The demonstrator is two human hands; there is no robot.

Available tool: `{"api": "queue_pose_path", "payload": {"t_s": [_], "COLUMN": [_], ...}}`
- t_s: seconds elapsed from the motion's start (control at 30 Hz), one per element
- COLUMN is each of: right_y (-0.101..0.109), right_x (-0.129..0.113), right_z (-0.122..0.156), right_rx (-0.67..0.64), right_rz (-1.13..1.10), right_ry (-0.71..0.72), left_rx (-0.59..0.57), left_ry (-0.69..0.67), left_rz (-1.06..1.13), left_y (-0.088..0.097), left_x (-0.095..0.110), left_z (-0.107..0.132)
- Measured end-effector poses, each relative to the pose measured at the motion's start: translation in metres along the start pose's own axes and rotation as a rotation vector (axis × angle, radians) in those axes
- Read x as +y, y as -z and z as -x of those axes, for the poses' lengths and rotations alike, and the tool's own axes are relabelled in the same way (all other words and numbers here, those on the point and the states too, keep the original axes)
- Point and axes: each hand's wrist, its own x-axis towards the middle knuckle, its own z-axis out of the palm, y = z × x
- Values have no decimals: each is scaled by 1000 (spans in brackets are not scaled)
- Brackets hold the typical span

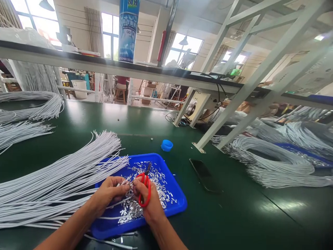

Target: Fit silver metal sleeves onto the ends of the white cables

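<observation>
My left hand (110,192) is closed around the ends of some white cables (65,177), pinching them over a blue tray (179,205). Red-handled scissors (144,194) sit in my right hand (153,203), their dark blades pointing up and away from me. The fingertips of that hand are pinched close to the cable ends; whether a small piece is between them I cannot make out. Small shiny metal pieces (158,184) lie scattered in the tray beneath both hands. The bundle of cables runs off to the left across the green table.
A blue cap (167,145) and a dark phone (204,174) lie on the green table (249,215). Coiled cables (281,159) rest at the right, more cable bundles (33,107) at the left. Slanted metal legs (221,111) hold a shelf (156,71) bearing a blue spray can (128,33).
</observation>
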Motion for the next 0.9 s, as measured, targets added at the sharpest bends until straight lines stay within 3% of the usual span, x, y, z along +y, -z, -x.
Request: {"api": "queue_pose_path", "payload": {"t_s": [0.07, 0.13, 0.27, 0.37, 0.43, 0.57, 0.67, 0.77, 0.83, 0.9], "right_y": [1, 2, 7, 13, 15, 10, 4, 2, 3, 6], "right_x": [1, 2, 6, 9, 7, -4, -5, 1, 4, 3], "right_z": [2, 2, -7, -14, -15, -8, -4, -3, -1, 1], "right_rx": [26, 23, 9, 79, 83, -33, -40, -173, -186, -81], "right_rz": [94, 96, -186, -464, -517, -468, -546, -718, -618, -279], "right_ry": [109, 116, -182, -387, -416, -372, -422, -587, -512, -187], "left_rx": [52, 104, 112, 168, 199, 215, 141, -26, -84, -55], "left_ry": [11, -22, -165, -155, -131, -174, -172, -92, -23, 48], "left_rz": [-35, -90, -150, -115, -95, -133, -133, -18, 66, 107], "left_y": [0, -1, -4, -7, -8, -9, -6, -1, 1, 1], "left_x": [-3, -4, 4, 9, 8, 3, 4, 4, 2, 0], "left_z": [-1, 1, 6, 6, 5, 4, 5, 5, 4, 2]}}
